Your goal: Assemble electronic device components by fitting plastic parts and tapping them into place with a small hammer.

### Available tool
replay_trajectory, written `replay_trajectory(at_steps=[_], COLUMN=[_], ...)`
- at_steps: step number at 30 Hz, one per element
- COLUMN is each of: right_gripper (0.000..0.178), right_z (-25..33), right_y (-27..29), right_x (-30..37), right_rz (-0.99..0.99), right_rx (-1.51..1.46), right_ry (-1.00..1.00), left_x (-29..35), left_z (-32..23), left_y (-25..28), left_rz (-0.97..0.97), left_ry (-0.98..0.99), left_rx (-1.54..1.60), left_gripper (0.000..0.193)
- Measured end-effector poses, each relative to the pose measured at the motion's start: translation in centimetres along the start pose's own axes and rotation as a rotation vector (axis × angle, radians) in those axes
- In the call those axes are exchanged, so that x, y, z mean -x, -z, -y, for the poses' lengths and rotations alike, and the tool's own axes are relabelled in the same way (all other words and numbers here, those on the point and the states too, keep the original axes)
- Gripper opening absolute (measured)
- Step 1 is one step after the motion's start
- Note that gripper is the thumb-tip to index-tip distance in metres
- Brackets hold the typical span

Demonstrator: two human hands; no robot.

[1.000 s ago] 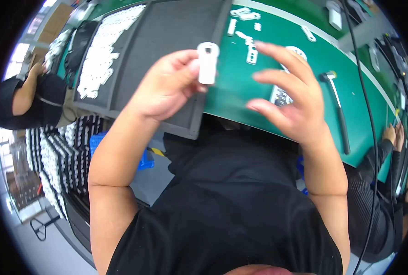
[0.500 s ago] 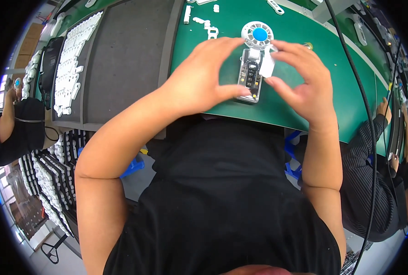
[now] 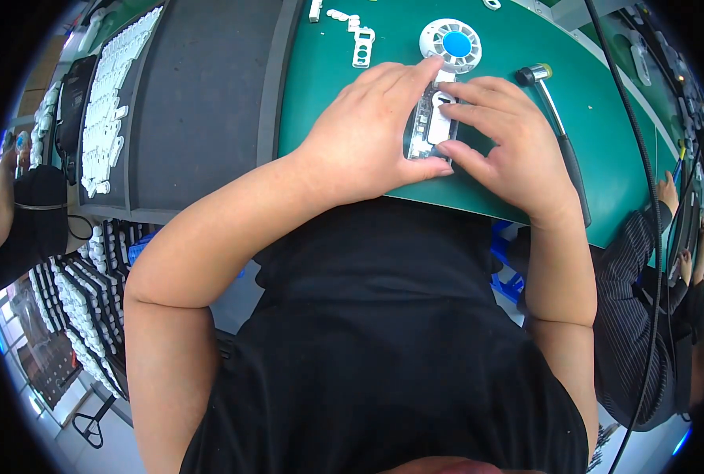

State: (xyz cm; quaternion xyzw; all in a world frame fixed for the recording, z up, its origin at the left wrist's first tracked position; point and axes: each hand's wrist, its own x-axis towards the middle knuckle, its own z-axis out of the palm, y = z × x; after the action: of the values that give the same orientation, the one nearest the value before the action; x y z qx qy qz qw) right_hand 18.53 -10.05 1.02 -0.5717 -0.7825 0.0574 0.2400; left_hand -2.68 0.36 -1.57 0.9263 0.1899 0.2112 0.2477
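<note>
A white handheld fan (image 3: 451,45) with a round slotted head and a blue centre lies on the green table, its handle end set in a clear block-like holder (image 3: 417,144). My left hand (image 3: 360,134) wraps the holder's left side, fingers at the upper end and thumb at the near end. A long white cover (image 3: 440,125) with a small dark slot lies over the handle part inside the holder. My right hand (image 3: 518,146) grips this cover's right side between fingers and thumb. The fingers partly hide the holder's edges.
Right of my hand lies a hammer (image 3: 573,174) with a black handle and a yellowish tip. White plastic parts (image 3: 363,47) lie farther left. A dark grey tray (image 3: 210,103) holds a row of white parts (image 3: 115,103). A black cable (image 3: 635,158) hangs at right, near another person's hand (image 3: 668,193).
The white cover, earlier tilted beside the holder in my right hand, now lies over the fan handle. My left hand has closed in around the holder. The view has shifted, showing the hammer.
</note>
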Motion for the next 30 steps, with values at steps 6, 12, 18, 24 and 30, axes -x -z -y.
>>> replay_trajectory(at_steps=[6,12,18,24,30], right_gripper=[0.033,0.031,0.025,0.036,0.038], right_z=[0.2,-0.3,-0.5,-1.1,-4.7], right_y=[-0.3,-1.1,-1.4,1.0,3.2], right_x=[-0.2,0.8,1.4,2.8,9.5], right_rz=[-0.03,-0.08,-0.09,-0.167,-0.008], right_rx=[0.036,0.034,0.072,0.157,0.398], right_ry=[0.008,0.022,-0.017,-0.115,-0.713], left_x=[0.0,1.3,5.2,5.3,5.3], left_z=[-0.3,-1.8,-5.1,-4.6,-4.2], left_y=[0.3,1.6,-0.4,-2.8,-3.6], left_rz=[0.027,0.044,0.068,-0.055,-0.173], left_ry=[0.025,-0.023,-0.004,-0.015,-0.106], left_rx=[-0.018,-0.063,-0.122,-0.224,-0.303], left_gripper=[0.103,0.094,0.082,0.077,0.067])
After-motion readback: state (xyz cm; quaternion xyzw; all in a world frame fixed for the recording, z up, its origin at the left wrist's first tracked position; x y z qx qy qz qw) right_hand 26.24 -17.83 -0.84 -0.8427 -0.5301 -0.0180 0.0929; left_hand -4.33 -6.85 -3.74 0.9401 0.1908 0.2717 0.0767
